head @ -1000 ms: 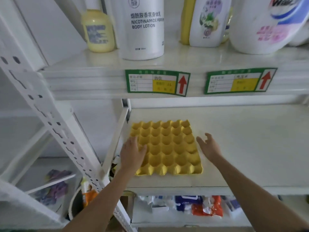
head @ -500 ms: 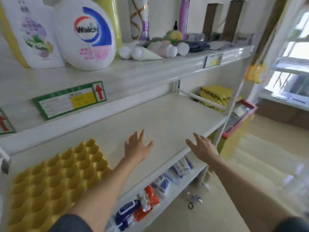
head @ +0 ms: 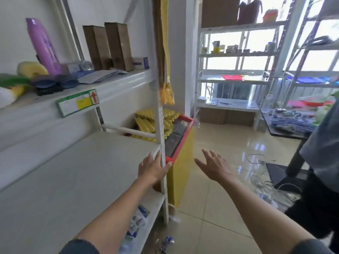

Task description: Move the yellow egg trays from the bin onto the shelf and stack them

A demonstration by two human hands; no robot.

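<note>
Yellow egg trays (head: 167,123) sit heaped in the bin (head: 180,149), a yellow box with a red rim that stands on the floor just past the right end of the shelf (head: 77,173). I can make out several trays there, tilted and overlapping, but the shelf's upright post (head: 161,125) cuts across them and I cannot give an exact count. No tray shows on the shelf board in my view.

I count two hands, both bare and empty. My left hand (head: 153,168) is spread flat at the shelf's front right corner, fingers apart, with the thumb tip touching the post near the red corner of the bin. My right hand (head: 215,166) hangs in the air over the tiled floor, palm down, fingers splayed wide, holding nothing. The trays lie beyond and above both hands, nearer to the left one; neither hand touches them.

On the board above the shelf I count two tall brown cartons (head: 108,46) side by side, one purple bottle (head: 43,45) leaning, and a blurred clutter of smaller items. One green label (head: 78,105) with a red arrow is stuck on that board's front edge. Inside the bin, next to the trays, lies a dark flat thing I cannot identify.
</note>
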